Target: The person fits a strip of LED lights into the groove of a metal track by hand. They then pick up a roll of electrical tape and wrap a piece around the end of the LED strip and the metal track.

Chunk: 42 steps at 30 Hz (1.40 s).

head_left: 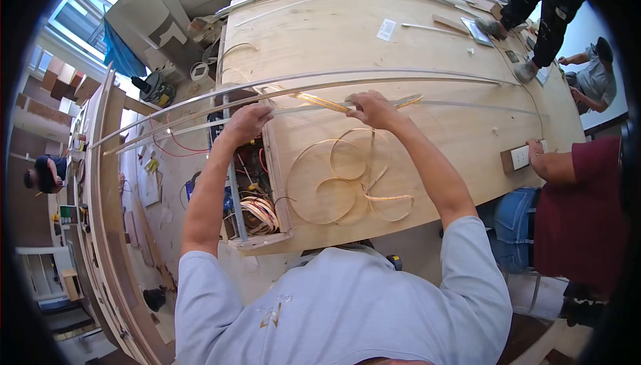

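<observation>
My left hand (pixel 248 122) grips the end of a thin wood edge-banding strip (pixel 320 101) near the left edge of a large plywood table (pixel 347 38). My right hand (pixel 374 109) pinches the same strip further right, holding it taut just above the tabletop. Long pale strips (pixel 374 79) run across the table right behind both hands. Loose coils of the banding (pixel 350 181) lie curled on the plywood below my right hand.
An open box of tools and wires (pixel 250 191) sits under the table's left edge. A person in a dark red shirt (pixel 577 198) leans on the right edge beside a white socket block (pixel 519 158). Another person (pixel 541 4) stands on the far end.
</observation>
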### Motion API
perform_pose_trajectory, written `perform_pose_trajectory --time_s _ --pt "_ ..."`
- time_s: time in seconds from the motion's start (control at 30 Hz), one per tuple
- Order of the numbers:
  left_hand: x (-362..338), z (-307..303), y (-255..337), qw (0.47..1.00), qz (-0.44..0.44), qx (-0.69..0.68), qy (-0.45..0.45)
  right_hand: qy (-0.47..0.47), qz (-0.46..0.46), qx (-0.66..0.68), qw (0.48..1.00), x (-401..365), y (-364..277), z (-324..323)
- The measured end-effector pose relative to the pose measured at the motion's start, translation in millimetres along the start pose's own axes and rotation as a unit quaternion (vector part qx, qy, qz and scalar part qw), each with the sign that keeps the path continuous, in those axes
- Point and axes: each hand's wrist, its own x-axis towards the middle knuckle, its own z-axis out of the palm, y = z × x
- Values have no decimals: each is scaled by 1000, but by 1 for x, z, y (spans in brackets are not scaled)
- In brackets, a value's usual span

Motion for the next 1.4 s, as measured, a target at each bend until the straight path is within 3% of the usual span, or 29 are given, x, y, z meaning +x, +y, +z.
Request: perform_pose_trajectory --time_s 0.03,0.1,0.13,0.23,0.37,0.5,0.53,0.67,0.97,1.17,1.4 --pt "2 -4 5 999 -30 -30 -7 -29 7 5 1000 5 5 1" --pt "5 -10 12 992 -92 -88 -19 14 2 10 1000 3 11 0" --pt "8 -4 3 992 -68 -105 27 10 19 2 1000 0 10 -4" --pt "11 -9 -1 967 -7 113 227 28 22 -31 999 -8 9 -4" --pt "20 -12 -19 952 -104 259 124 77 -10 -59 995 -14 12 8" --pt "55 -27 -56 960 -145 237 -28 124 -18 -83 989 -13 19 12" --pt "56 -30 -57 972 -126 191 43 143 -20 -83 986 -12 27 12" --pt "62 -56 -63 974 -58 192 106 171 -1 -76 982 -18 51 -4" --pt "62 -107 -28 976 -15 172 131 133 43 -100 985 -18 85 -30" --pt "68 -143 -10 967 25 195 161 138 12 -62 988 -6 90 -16" --pt "74 -180 21 949 107 230 188 176 -47 -121 976 6 51 -47"
